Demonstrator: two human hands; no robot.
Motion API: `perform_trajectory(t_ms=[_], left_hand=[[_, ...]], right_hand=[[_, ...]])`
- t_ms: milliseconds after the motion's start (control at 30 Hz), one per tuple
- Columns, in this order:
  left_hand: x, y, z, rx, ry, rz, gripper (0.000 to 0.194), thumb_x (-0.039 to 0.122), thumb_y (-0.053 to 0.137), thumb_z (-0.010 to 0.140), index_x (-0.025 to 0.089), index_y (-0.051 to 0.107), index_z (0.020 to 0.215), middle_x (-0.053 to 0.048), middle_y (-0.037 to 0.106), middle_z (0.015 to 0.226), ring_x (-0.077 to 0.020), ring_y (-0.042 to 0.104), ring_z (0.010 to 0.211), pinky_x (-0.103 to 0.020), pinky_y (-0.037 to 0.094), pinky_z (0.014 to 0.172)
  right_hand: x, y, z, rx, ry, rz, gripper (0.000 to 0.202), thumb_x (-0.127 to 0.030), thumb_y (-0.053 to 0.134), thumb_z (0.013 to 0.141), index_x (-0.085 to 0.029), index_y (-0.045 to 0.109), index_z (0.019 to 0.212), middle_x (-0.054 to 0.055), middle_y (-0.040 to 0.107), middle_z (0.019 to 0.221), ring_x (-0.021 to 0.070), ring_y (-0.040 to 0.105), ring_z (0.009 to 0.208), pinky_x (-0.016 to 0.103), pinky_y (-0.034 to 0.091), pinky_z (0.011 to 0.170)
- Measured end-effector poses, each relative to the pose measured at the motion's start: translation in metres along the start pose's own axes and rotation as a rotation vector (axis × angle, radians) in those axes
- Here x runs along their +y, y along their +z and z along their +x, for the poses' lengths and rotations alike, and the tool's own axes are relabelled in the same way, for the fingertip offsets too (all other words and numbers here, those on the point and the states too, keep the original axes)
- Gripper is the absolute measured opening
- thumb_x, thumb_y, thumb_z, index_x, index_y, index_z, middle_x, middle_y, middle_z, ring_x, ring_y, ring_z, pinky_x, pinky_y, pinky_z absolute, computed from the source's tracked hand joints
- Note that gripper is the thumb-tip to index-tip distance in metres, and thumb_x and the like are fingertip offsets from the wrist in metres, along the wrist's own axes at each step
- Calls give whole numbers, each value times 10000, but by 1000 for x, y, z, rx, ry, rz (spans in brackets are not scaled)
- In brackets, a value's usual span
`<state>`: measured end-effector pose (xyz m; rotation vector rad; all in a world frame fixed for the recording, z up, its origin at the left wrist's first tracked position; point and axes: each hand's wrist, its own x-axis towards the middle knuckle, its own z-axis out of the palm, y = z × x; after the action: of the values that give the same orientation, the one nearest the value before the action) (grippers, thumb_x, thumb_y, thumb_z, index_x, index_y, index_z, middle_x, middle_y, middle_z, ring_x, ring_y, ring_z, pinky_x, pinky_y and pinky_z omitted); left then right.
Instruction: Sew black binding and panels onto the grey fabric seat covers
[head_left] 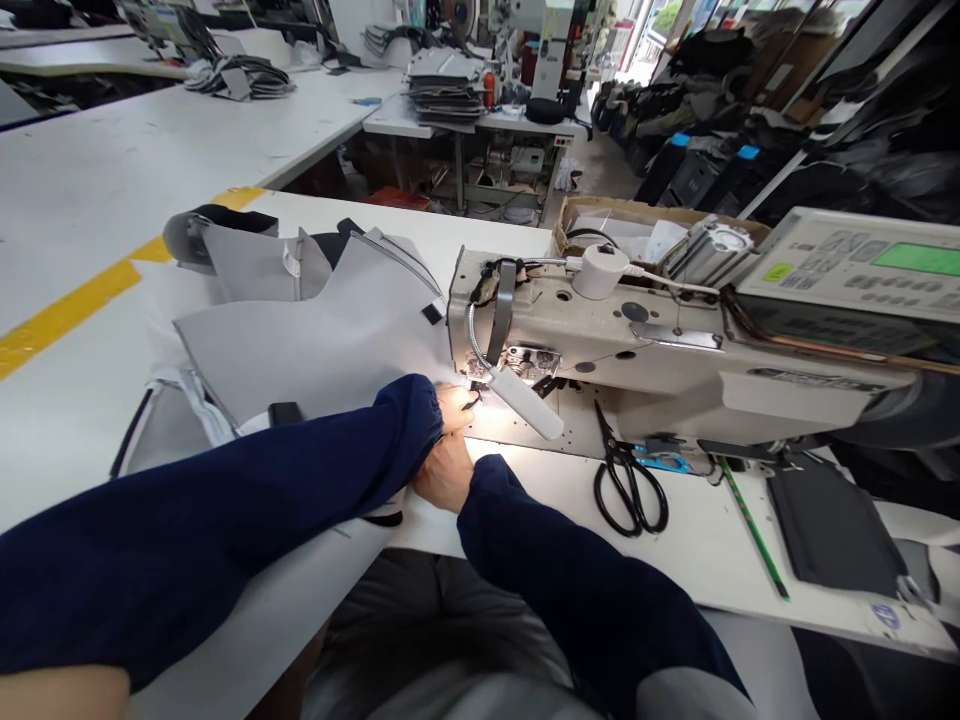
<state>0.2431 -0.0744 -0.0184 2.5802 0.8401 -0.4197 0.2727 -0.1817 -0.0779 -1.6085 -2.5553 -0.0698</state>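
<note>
My left hand point(455, 408) is beside the needle area of a sewing machine point(600, 335), its fingers closed on the edge of a large light-grey fabric piece point(300, 350). Just below it and touching it, my right hand point(446, 474) is curled closed at the near edge of the same fabric; its fingertips are mostly hidden. The fabric spreads over the table to the left, partly under my left sleeve. A small lamp point(527, 404) on a flexible neck lights the spot by the needle.
Black-handled scissors point(630, 485) lie right of my hands, near a green pencil point(754, 530) and a dark flat pouch point(836, 520). A control panel point(862, 260) sits atop the machine. Behind stands a cardboard box point(637, 215). Stacked pieces point(446, 85) are on a farther table.
</note>
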Motion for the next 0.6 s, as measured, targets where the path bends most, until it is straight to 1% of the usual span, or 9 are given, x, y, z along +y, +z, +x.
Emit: perform_trajectory(t_ms=[100, 233, 300, 400, 467, 500, 533, 567, 600], left_hand=[[2, 3, 1, 28, -47, 37, 287, 309, 496, 804, 205, 642, 1028, -132, 689, 996, -305, 627, 957, -366, 484, 770], [8, 4, 1, 59, -64, 56, 288, 293, 537, 784, 200, 646, 1034, -134, 684, 1020, -319, 615, 996, -388, 484, 811], [13, 4, -1, 68, -58, 63, 316, 278, 545, 773, 182, 645, 1058, -141, 678, 1037, -318, 616, 997, -389, 482, 821], [15, 2, -7, 71, 33, 40, 362, 298, 549, 778, 172, 641, 1104, -122, 677, 1045, -286, 615, 1006, -348, 471, 849], [8, -9, -12, 53, 109, 11, 382, 341, 561, 783, 207, 630, 1134, -70, 695, 975, -240, 635, 936, -301, 479, 817], [-1, -21, -17, 29, 122, -10, 399, 362, 572, 780, 227, 618, 1153, -39, 702, 925, -213, 644, 870, -276, 486, 780], [-13, -36, -24, 18, 105, -27, 416, 364, 583, 775, 240, 602, 1172, -10, 704, 886, -184, 644, 808, -249, 489, 747], [-30, -55, -34, 23, 59, -39, 427, 349, 577, 781, 240, 582, 1194, 9, 703, 871, -160, 638, 766, -226, 488, 730], [-50, -76, -47, 54, -8, -42, 432, 327, 559, 795, 226, 562, 1214, 13, 702, 909, -145, 632, 778, -209, 482, 753]], right_hand=[[2, 5, 1, 31, 13, 20, 401, -182, 374, 892, -94, 533, 1249, 204, 547, 1260, 326, 495, 1175, 578, 387, 987], [3, 15, 1, 105, 7, 41, 386, -181, 389, 897, -120, 525, 1254, 177, 518, 1306, 305, 464, 1222, 539, 399, 1012], [2, 17, 1, 168, 27, 47, 390, -170, 398, 891, -129, 527, 1257, 170, 548, 1269, 301, 485, 1205, 533, 416, 1002], [3, 10, 1, 317, 104, 47, 422, -162, 391, 879, -122, 509, 1283, 179, 581, 1210, 317, 502, 1186, 559, 432, 976], [4, 2, -1, 396, 115, 49, 470, -195, 421, 859, -100, 477, 1317, 206, 555, 1240, 350, 475, 1213, 601, 413, 978], [5, -2, -2, 411, 115, 60, 507, -208, 447, 841, -80, 458, 1332, 224, 532, 1265, 367, 453, 1231, 620, 395, 988], [5, -6, -5, 407, 120, 81, 544, -211, 474, 818, -62, 445, 1341, 238, 507, 1291, 380, 428, 1253, 631, 373, 1005], [5, -9, -8, 391, 135, 110, 573, -198, 495, 795, -48, 438, 1345, 247, 483, 1317, 388, 402, 1275, 631, 353, 1025], [4, -11, -13, 366, 164, 151, 596, -175, 508, 776, -41, 430, 1352, 248, 456, 1348, 387, 372, 1301, 619, 335, 1049]])
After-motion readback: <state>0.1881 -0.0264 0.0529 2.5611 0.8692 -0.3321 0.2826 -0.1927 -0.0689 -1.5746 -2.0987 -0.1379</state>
